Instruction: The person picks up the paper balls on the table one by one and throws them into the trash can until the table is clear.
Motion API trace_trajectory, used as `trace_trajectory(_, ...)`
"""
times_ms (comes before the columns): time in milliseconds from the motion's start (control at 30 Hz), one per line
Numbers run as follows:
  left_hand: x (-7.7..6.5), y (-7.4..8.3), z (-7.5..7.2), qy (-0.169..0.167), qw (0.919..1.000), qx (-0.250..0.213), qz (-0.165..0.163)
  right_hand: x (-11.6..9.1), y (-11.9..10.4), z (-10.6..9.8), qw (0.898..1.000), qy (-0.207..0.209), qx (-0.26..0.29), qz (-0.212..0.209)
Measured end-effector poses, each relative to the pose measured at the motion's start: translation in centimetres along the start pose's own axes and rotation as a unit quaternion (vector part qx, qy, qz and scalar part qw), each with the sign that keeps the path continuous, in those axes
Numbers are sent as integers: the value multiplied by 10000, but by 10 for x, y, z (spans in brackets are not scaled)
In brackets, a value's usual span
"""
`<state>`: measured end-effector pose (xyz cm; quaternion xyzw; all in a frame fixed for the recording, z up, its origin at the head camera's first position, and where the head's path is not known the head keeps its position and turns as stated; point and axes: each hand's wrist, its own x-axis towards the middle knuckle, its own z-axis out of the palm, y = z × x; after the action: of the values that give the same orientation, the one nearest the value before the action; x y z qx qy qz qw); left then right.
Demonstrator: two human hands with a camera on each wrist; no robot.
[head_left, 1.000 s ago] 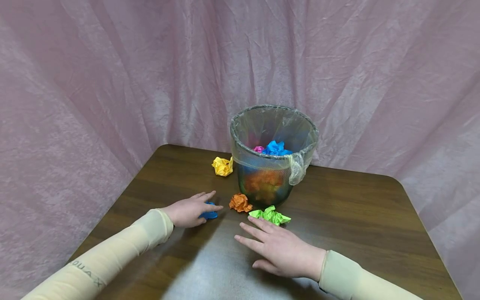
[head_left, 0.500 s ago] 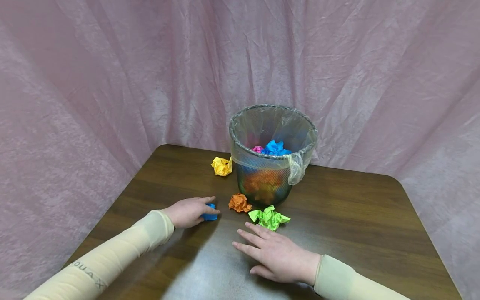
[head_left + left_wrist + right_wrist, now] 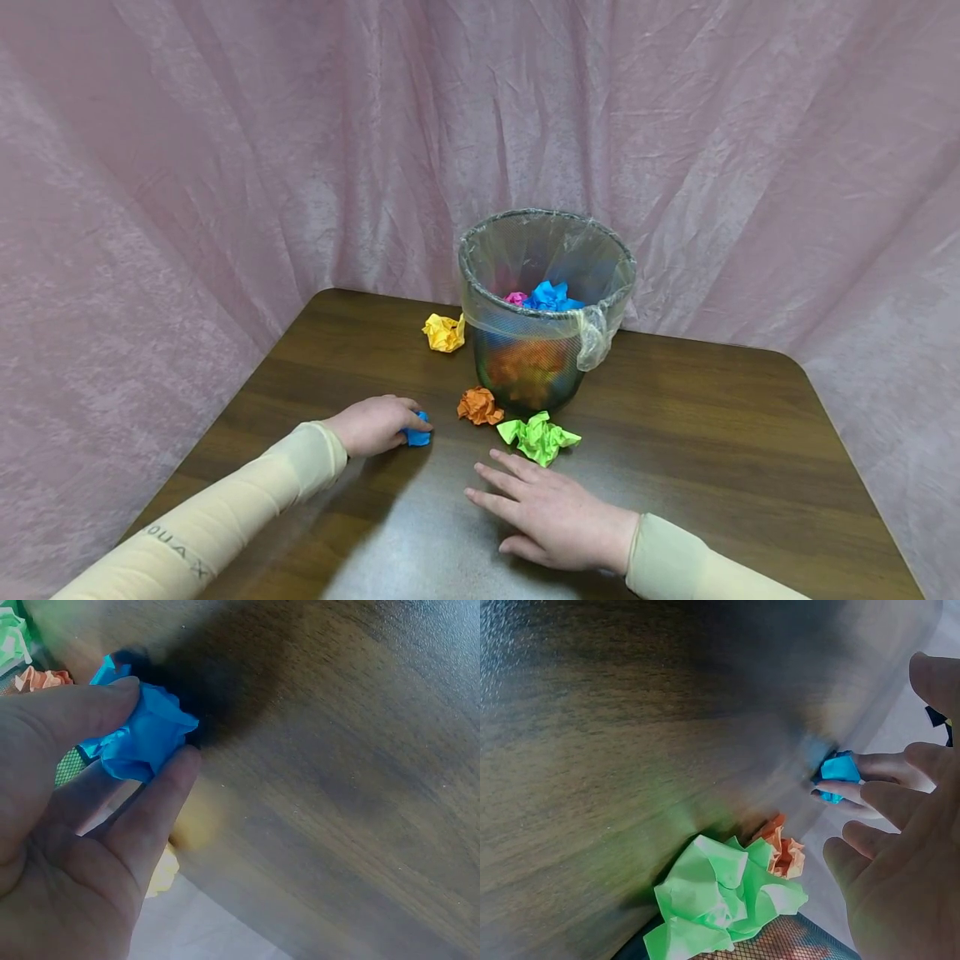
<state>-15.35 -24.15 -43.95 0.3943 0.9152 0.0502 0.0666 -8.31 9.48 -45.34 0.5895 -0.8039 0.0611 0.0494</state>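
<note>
My left hand [image 3: 372, 427] pinches a crumpled blue paper ball [image 3: 418, 429] at the table's left-middle. In the left wrist view, thumb and fingers lie on either side of that blue paper [image 3: 146, 735]. My right hand [image 3: 558, 512] is held over the table with its fingers spread and nothing in them. Just beyond its fingertips lies a crumpled green paper ball [image 3: 538, 437], apart from the hand. A crumpled orange paper ball [image 3: 480, 406] sits between the two hands, near the foot of the bin.
A mesh wastebasket [image 3: 471, 287] with a clear liner stands at the back, with blue and pink crumpled paper inside. A yellow paper ball [image 3: 444, 332] lies to its left. Pink curtains [image 3: 375, 125] hang behind the wooden table [image 3: 712, 400].
My left fingers have closed from spread above the blue paper to pinching it. My right hand has drawn back slightly from the green paper, which now shows fully.
</note>
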Motion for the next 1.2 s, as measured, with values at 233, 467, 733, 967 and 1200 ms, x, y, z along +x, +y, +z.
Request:
trace_trajectory(233,1,-1,1,129,9995,-222,202,-2,0,2,10000,44,38,26)
trace_trajectory(467,0,-3,10,514,9980,-151,339,-2,2,6,10000,43,-16,36)
trace_trajectory(733,-3,-3,17,674,9976,59,130,-3,1,10,10000,-7,-15,18)
trace_trajectory(967,-2,-4,19,806,9962,-169,290,-3,0,10,9999,-81,90,41)
trace_trajectory(1200,-7,-9,14,890,9947,-423,296,-2,1,11,10000,8,68,55)
